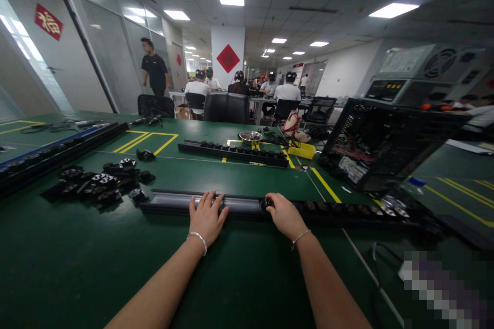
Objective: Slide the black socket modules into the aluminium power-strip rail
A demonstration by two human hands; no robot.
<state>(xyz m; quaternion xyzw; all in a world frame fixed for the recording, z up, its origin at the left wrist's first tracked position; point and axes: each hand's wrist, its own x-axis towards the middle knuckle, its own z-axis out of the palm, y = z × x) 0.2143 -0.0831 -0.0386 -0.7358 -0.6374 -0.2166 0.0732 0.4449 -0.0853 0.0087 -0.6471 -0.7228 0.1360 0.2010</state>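
A long black channel rail (243,204) lies crosswise on the green table in front of me. My left hand (207,214) rests over its left half, fingers apart and reaching onto the smooth grey inside; a dark bit shows under the fingertips, too hidden to name. At the middle of the rail, the fingers of my right hand (284,214) are closed around a small black part (268,201), mostly covered by them. From there rightward, a row of black parts (335,209) sits in the rail. Left of the rail lies a heap of loose black parts (102,182), some with white markings.
A second filled rail (231,154) lies farther back, near a metal dish (250,136) and a yellow tray (302,151). Another long rail (65,151) is at left. An opened computer case (386,139) stands at right. Several people sit beyond; one person (154,69) stands at left.
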